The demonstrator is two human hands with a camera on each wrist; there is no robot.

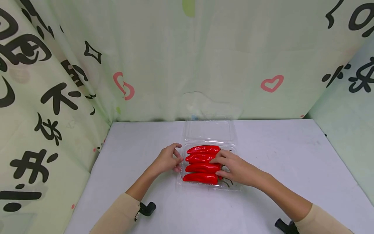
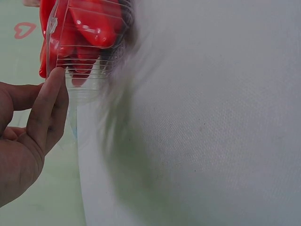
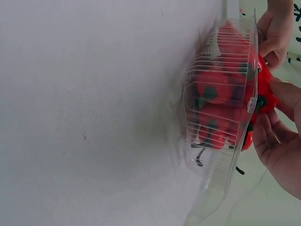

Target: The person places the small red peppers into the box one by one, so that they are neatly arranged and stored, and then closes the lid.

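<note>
A clear plastic clamshell box sits on the table, with several glossy red chili peppers lying side by side across its top. More peppers show through its ribbed wall in the right wrist view. My right hand is over the box's right side, thumb and fingers pinching a chili pepper near its green stem end. At the left rim, my left hand touches the box with its fingertips; its fingers are fairly straight and hold nothing.
The box's transparent lid stands open toward the back edge of the white table. A pale green printed curtain encloses the back and sides. Black wrist mounts are strapped near both sleeves.
</note>
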